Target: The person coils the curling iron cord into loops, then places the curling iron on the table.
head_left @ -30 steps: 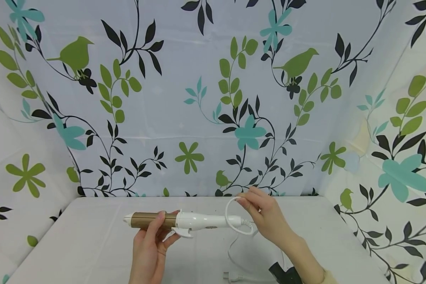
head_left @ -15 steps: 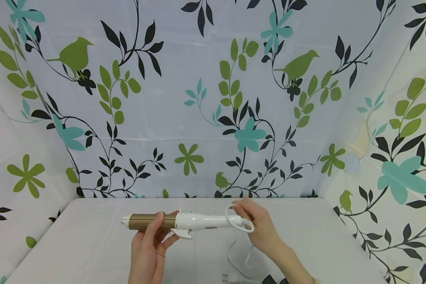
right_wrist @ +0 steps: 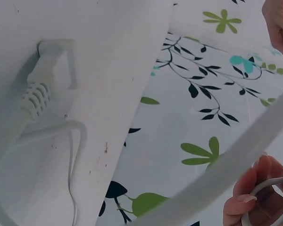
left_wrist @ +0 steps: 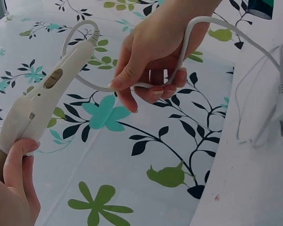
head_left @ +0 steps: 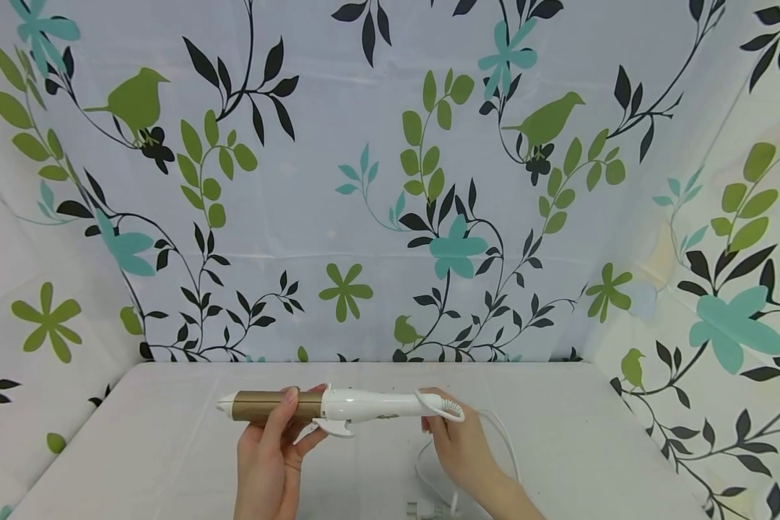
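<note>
A white curling iron (head_left: 370, 406) with a gold-brown barrel lies level above the table, its tip to the left. My left hand (head_left: 269, 455) holds it by the barrel, thumb across the front. At the handle's right end, a white cord (left_wrist: 226, 27) loops out of the ribbed sleeve. My right hand (head_left: 464, 448) grips this cord a short way from the handle; in the left wrist view its fingers (left_wrist: 153, 92) curl round it. The cord's white plug (right_wrist: 49, 66) rests on the table, with its cable beside it in the right wrist view.
The white table (head_left: 188, 448) runs back to a cloth wall (head_left: 299, 180) printed with leaves, birds and flowers. Similar cloth stands at both sides. A dark object (left_wrist: 261, 8) shows at the top edge of the left wrist view, too cut off to name.
My right hand has come down and slightly left, from above the handle's end to just below it, with the cord. The left hand and curling iron have barely shifted left.
</note>
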Demonstrator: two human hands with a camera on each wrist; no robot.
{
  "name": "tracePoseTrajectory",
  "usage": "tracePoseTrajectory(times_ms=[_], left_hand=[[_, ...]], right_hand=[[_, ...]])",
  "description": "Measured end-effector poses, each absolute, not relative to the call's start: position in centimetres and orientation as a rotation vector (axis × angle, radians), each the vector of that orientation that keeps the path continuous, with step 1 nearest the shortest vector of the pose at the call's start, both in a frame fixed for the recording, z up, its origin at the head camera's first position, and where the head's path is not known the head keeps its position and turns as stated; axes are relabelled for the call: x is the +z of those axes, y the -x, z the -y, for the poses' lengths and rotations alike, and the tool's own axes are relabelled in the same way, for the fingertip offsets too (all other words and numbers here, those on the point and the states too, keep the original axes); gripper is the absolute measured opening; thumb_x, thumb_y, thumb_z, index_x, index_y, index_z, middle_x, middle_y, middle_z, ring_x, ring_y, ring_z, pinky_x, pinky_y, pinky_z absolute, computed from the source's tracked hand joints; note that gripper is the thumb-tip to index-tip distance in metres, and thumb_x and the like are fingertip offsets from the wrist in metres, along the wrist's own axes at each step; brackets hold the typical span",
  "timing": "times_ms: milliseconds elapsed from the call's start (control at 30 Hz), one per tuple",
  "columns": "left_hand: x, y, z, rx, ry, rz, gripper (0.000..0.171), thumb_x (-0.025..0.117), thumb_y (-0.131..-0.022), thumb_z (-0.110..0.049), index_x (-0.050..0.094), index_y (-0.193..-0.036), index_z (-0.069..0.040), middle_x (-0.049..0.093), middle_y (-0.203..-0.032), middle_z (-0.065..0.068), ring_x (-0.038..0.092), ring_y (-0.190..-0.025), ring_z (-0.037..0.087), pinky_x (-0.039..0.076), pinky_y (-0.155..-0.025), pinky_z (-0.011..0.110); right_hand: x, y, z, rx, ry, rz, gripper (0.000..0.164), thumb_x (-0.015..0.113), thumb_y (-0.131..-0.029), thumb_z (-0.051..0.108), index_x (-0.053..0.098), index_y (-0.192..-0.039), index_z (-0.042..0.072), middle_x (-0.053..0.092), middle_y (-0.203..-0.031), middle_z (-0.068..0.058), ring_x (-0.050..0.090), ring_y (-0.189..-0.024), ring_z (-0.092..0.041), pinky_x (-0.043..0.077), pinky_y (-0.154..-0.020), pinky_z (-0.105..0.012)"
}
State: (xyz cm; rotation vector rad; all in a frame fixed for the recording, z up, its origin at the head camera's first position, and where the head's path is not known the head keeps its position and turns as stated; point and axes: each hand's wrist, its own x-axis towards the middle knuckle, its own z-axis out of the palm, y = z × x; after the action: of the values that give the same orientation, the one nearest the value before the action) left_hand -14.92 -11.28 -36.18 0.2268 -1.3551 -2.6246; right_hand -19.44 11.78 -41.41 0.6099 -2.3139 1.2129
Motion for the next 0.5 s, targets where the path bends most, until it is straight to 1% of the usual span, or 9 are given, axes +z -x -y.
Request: tracePoseTrajectory(times_ms=[67, 167, 233, 300, 400, 500], left_hand=[[-36.1, 14.9, 11.3, -2.62, -0.239, 1.351, 0.037, 0.058, -0.094, -0.027, 0.04, -0.113, -0.001, 0.069, -0.105, 0.01, 0.064, -0.103, 0.024, 0.056, -0.082, 0.037], [-36.1, 14.9, 11.4, -2.615, -0.249, 1.352, 0.038, 0.058, -0.094, -0.028, 0.04, -0.113, -0.002, 0.069, -0.105, 0.009, 0.064, -0.103, 0.023, 0.056, -0.082, 0.037], [-36.1, 15.0, 11.4, -2.615, -0.254, 1.346, 0.037, 0.058, -0.094, -0.028, 0.04, -0.113, -0.002, 0.069, -0.104, 0.009, 0.064, -0.103, 0.023, 0.056, -0.082, 0.037], [-36.1, 14.9, 11.4, -2.615, -0.253, 1.345, 0.037, 0.058, -0.094, -0.028, 0.04, -0.113, -0.002, 0.069, -0.104, 0.009, 0.064, -0.102, 0.023, 0.056, -0.082, 0.036], [-36.2, 15.0, 11.4, -2.615, -0.249, 1.344, 0.038, 0.058, -0.094, -0.028, 0.04, -0.114, -0.001, 0.069, -0.105, 0.009, 0.064, -0.102, 0.022, 0.056, -0.082, 0.036], [-36.1, 14.9, 11.5, -2.613, -0.242, 1.346, 0.038, 0.058, -0.094, -0.028, 0.039, -0.115, -0.001, 0.069, -0.105, 0.009, 0.064, -0.102, 0.022, 0.056, -0.082, 0.036]], right_hand=[[-41.6, 19.0, -11.5, 1.208, -0.585, 2.387, 0.016, 0.047, -0.099, 0.012, 0.059, -0.095, 0.022, 0.049, -0.068, 0.015, 0.044, -0.058, 0.001, 0.043, -0.047, -0.016], [-41.7, 18.6, -11.3, 1.145, -0.592, 2.452, 0.021, 0.044, -0.1, 0.018, 0.056, -0.083, 0.02, 0.049, -0.069, 0.015, 0.043, -0.062, 0.0, 0.043, -0.051, -0.016], [-41.8, 18.3, -11.2, 1.111, -0.597, 2.482, 0.025, 0.042, -0.101, 0.021, 0.056, -0.081, 0.02, 0.049, -0.069, 0.015, 0.044, -0.063, 0.0, 0.044, -0.053, -0.016], [-41.9, 18.2, -11.1, 1.064, -0.609, 2.486, 0.025, 0.042, -0.101, 0.021, 0.058, -0.082, 0.02, 0.048, -0.069, 0.015, 0.044, -0.064, 0.001, 0.044, -0.056, -0.015], [-42.2, 18.0, -10.9, 1.033, -0.621, 2.464, 0.02, 0.044, -0.101, 0.019, 0.061, -0.089, 0.019, 0.048, -0.067, 0.017, 0.043, -0.062, 0.003, 0.044, -0.056, -0.014], [-42.4, 17.7, -10.7, 0.991, -0.618, 2.433, 0.017, 0.049, -0.099, 0.017, 0.061, -0.087, 0.019, 0.048, -0.064, 0.017, 0.042, -0.058, 0.005, 0.042, -0.054, -0.012]])
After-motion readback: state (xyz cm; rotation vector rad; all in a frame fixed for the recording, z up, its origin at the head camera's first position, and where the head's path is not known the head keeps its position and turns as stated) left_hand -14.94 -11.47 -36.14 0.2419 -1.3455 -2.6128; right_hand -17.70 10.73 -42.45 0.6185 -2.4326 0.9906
